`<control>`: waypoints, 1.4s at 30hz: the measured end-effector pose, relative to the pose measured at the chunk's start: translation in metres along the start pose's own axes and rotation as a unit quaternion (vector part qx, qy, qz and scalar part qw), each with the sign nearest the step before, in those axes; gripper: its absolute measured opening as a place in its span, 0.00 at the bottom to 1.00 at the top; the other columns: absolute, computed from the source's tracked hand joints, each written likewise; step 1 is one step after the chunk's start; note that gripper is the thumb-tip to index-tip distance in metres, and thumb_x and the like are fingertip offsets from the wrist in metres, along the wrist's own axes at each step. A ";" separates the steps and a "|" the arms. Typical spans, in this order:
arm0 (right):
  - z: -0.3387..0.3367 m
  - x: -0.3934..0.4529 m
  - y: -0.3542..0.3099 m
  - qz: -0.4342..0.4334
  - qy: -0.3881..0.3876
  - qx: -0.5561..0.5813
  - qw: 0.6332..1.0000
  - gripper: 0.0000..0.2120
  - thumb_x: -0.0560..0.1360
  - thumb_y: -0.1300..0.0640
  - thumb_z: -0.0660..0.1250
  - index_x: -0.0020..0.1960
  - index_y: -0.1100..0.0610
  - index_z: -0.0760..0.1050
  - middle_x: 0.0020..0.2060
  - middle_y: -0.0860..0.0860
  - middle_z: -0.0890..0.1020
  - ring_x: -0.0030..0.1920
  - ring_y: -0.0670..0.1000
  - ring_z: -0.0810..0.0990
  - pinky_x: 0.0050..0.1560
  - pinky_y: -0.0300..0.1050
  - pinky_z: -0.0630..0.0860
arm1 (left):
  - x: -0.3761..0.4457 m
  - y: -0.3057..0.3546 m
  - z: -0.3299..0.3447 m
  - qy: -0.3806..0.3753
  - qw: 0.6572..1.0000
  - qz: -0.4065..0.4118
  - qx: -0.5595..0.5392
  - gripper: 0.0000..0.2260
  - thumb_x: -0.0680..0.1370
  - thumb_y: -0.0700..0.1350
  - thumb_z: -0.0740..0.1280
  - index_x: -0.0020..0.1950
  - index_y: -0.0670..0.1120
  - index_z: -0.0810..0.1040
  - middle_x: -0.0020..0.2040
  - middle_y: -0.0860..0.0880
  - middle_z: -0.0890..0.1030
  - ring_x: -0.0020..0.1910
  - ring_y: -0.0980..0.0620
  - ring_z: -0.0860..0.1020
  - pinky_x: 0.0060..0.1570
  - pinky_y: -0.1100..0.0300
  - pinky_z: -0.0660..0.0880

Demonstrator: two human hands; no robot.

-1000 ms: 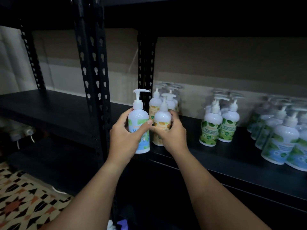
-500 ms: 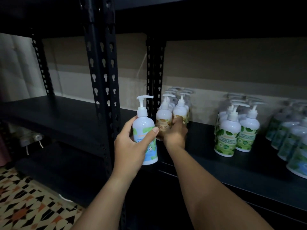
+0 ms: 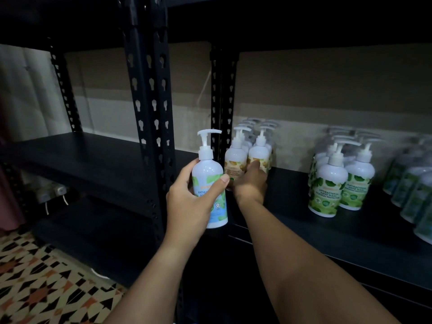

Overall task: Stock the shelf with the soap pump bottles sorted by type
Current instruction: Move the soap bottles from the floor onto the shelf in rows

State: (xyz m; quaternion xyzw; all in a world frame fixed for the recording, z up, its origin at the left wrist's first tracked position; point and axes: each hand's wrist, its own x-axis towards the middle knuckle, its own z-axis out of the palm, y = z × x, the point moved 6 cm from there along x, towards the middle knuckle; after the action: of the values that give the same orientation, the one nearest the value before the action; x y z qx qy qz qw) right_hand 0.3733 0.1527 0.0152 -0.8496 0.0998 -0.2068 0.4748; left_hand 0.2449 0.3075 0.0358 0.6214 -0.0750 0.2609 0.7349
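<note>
head view: left hand (image 3: 187, 202) fingers wrap the blue bottle (image 3: 210, 183); right hand (image 3: 251, 183) fingers press a yellow bottle (image 3: 258, 159). smooth, likely slippery plastic; grip mid-body.

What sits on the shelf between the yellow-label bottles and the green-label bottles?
Nothing: in the head view, bare black shelf separates the yellow-label bottles from the green-label bottles.

Blue-label bottle (image 3: 209, 183), gripped by left hand (image 3: 189, 202): "ANTIB…", "HA…", remainder covered. Green-label bottles (image 3: 327, 185), right of right hand (image 3: 251, 181): "ANTIBACTERIAL HAND WASH".
</note>
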 end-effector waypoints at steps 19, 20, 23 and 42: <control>0.001 -0.004 0.005 -0.001 -0.010 0.052 0.999 0.34 0.61 0.57 0.85 0.62 0.58 0.74 0.57 0.56 0.81 0.55 0.57 0.83 0.54 0.53 0.83 | 0.000 -0.002 -0.001 -0.003 1.000 -0.007 0.017 0.23 0.72 0.45 0.80 0.66 0.53 0.80 0.50 0.52 0.87 0.49 0.54 0.87 0.46 0.63 0.83; 0.002 -0.003 0.006 0.002 -0.009 0.059 0.998 0.33 0.61 0.58 0.84 0.62 0.57 0.74 0.57 0.56 0.81 0.54 0.57 0.83 0.54 0.53 0.83 | 0.000 -0.002 -0.001 -0.003 1.000 -0.008 0.018 0.23 0.72 0.45 0.80 0.65 0.54 0.80 0.50 0.52 0.87 0.49 0.54 0.87 0.46 0.62 0.83; 0.001 -0.003 0.009 0.005 -0.007 0.082 0.997 0.31 0.62 0.60 0.83 0.63 0.57 0.75 0.57 0.56 0.82 0.53 0.56 0.84 0.53 0.50 0.84 | -0.001 -0.002 0.000 -0.004 1.000 -0.007 0.019 0.23 0.72 0.45 0.80 0.65 0.54 0.80 0.50 0.53 0.87 0.49 0.54 0.87 0.46 0.62 0.83; -0.023 -0.017 0.023 -0.050 -0.012 0.098 0.994 0.20 0.69 0.64 0.79 0.58 0.61 0.78 0.51 0.53 0.82 0.49 0.52 0.82 0.50 0.42 0.79 | -0.011 0.006 0.010 -0.034 0.999 0.015 0.028 0.23 0.73 0.43 0.79 0.66 0.53 0.80 0.50 0.54 0.87 0.49 0.54 0.87 0.50 0.59 0.83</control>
State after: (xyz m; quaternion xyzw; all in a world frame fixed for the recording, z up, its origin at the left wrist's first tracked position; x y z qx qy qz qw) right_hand 0.3489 0.1294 0.0020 -0.8050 0.0310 -0.2288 0.5465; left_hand 0.2348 0.2948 0.0383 0.6493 -0.1022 0.2525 0.7101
